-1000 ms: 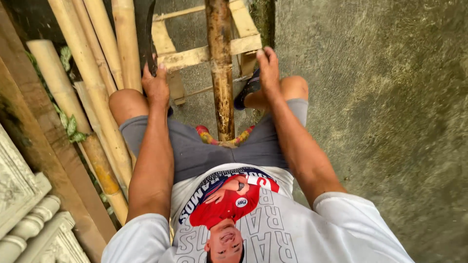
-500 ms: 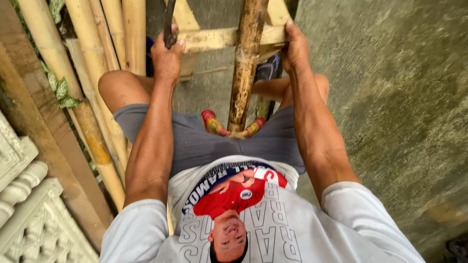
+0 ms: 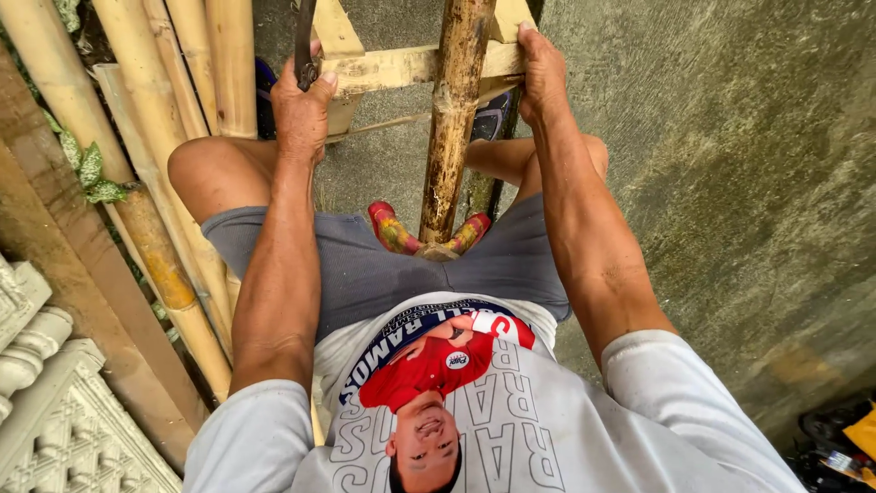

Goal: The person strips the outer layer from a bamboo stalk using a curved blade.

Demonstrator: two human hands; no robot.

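L hand clamped on dark metal tool; R hand fingers gripped wooden crossbar beside bamboo pole.

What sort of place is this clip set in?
Likely an outdoor yard or work spot for bamboo building. Long bamboo poles lie over a rough concrete floor, and the left hand and right hand rest on a bamboo-and-wood frame.

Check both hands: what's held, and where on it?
Left hand is closed on a dark metal tool, grip low on its shaft, resting on the wooden crosspiece. Right hand grips that crosspiece's end, beside the upright bamboo pole.
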